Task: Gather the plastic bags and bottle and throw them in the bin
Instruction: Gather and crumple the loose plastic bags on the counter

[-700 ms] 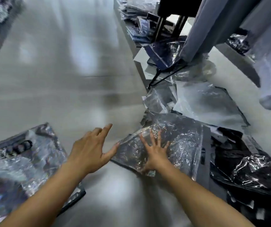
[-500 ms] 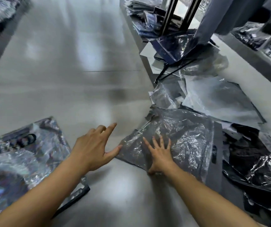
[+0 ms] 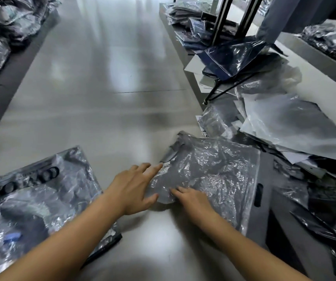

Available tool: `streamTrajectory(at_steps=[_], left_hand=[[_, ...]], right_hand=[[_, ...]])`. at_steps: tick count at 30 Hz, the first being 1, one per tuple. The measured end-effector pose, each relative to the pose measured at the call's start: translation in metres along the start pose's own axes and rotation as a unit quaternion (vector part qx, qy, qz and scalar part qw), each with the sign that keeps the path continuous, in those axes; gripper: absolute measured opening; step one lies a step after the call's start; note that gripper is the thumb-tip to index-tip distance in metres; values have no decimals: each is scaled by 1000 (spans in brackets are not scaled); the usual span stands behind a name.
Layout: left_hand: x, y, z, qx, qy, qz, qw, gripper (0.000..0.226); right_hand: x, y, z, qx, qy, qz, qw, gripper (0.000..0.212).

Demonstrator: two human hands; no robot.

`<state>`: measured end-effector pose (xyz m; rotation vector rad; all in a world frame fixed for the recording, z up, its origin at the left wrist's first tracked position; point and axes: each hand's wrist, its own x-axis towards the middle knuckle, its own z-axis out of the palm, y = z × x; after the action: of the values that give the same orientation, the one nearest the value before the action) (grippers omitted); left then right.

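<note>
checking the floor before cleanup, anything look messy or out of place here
Yes. Loose plastic bags lie in a jumbled, overlapping heap on the floor at right. The crumpled clear bag under both hands (left hand, right hand) is wrinkled, and another bag lies apart at left.

Hands: two, left hand (image 3: 132,188) and right hand (image 3: 193,201). Plastic bags near them: two, crinkled bag (image 3: 209,171), packed bag (image 3: 31,201). Further bags heaped, uncountable.

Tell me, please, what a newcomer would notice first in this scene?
Both bare hands, left hand and right hand, spread on a crinkled clear plastic bag on the grey floor. A heap of bags sprawls to the right; a packaged garment lies lower left.
</note>
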<state>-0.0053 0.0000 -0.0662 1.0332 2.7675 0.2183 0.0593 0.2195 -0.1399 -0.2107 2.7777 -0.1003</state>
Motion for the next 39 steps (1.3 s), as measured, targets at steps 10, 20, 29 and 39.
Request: streamTrajectory(at_steps=[10,20,29,39], left_hand=[[-25,-8,35,171,-209,-21,962,84],[-46,-48,60,-56,-149,-131,978,68],[-33,-29,53,-391,-176,-197,882,96],[-13,29,35,-774,-141,-236,571,55]], right_hand=[[-25,-68,3,85,72,-102,988,53],[-32,-14,56,130,-65,107,984,125],[-21,-22,30,460,107,96,876,78],[-20,-60,10,455,72,-93,882,131]])
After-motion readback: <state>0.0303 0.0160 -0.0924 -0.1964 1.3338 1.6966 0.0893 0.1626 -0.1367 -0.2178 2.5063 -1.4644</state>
